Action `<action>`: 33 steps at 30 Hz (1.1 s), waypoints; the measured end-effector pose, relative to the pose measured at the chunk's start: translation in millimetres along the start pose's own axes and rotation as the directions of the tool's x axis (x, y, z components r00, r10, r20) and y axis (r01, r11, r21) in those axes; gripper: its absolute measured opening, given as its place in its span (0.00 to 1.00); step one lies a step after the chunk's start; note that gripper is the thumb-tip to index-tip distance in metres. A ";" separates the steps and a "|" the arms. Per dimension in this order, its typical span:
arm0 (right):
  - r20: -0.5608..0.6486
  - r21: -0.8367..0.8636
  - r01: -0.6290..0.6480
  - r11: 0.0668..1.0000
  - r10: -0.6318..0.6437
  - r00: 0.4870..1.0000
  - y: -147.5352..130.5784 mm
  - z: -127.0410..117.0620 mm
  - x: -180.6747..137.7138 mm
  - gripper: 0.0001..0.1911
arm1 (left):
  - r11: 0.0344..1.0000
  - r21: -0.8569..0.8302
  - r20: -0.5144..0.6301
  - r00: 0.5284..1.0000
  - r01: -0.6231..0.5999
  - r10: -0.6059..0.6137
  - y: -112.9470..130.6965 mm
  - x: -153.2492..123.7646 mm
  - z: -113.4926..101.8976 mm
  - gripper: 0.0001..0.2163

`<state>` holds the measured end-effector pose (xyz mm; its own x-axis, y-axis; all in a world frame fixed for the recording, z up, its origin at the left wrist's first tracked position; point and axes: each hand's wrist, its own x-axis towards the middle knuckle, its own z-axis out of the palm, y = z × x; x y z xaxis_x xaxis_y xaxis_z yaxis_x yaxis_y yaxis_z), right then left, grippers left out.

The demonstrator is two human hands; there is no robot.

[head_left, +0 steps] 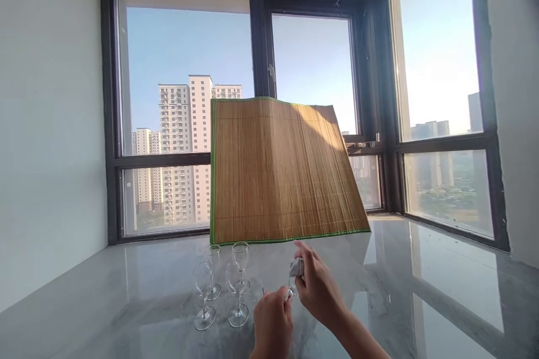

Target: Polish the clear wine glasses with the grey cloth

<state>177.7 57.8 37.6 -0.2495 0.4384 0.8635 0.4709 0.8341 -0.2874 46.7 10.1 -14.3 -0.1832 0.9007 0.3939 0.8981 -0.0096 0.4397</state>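
Note:
My left hand [272,322] is closed around the stem of a small clear glass [291,290], held above the marble counter [126,291]. My right hand [316,286] pinches a small grey cloth [297,267] against the bowl of that glass. Just left of my hands, several small stemmed glasses [205,294] stand upright in a cluster on the counter.
A bamboo mat [282,171] with green edging leans upright against the window behind the glasses. Dark-framed windows [261,67] wrap the back and right side. A white wall [46,123] borders the counter on the left.

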 end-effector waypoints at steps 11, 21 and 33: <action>0.037 0.535 -0.512 0.672 0.587 0.809 41.7 0.9 -17.7 0.30 | 0.995 -0.086 -0.005 0.998 0.058 -0.059 0.9 0.5 -12.0 0.18; 0.265 0.655 -0.610 0.446 0.621 0.738 24.7 -3.6 -15.4 0.32 | 0.977 -0.174 -0.031 0.991 0.121 -0.128 2.4 3.1 -2.3 0.15; -0.195 0.387 -0.416 0.823 0.514 0.835 34.9 -0.9 -16.6 0.26 | 0.999 0.042 -0.020 0.999 0.027 -0.026 2.2 2.5 -4.8 0.12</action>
<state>199.0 79.3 13.6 0.1990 0.7295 0.6544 0.1638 0.6336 -0.7561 46.3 10.3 -8.4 -0.2148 0.8918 0.3981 0.9087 0.0332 0.4161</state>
